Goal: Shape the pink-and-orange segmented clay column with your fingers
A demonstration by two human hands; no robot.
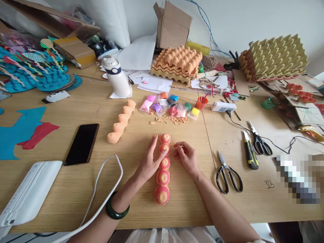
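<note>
A strip of egg-carton cups (pixel 163 178) with red rings round peach centres lies lengthwise before me on the table. My left hand (pixel 151 160) is open at its left side, the thumb across the second and third cups from the far end. Just right of the strip, my right hand (pixel 186 156) has its fingers curled and thumb and index pressed together; whatever is between them is too small to make out. A plain peach strip of cups (pixel 120 122) rests further left. Beyond the hands are bags of coloured clay (pixel 157 107) and peach scraps (pixel 177 119).
On the right lie scissors (pixel 224 167), a cutter (pixel 250 148), black-handled scissors (pixel 262 143) and a power strip (pixel 223 106) with its cord. To the left are a phone (pixel 81 144), a white device (pixel 30 192) and a white cable (pixel 95 189). Egg trays (pixel 177 62) stand behind.
</note>
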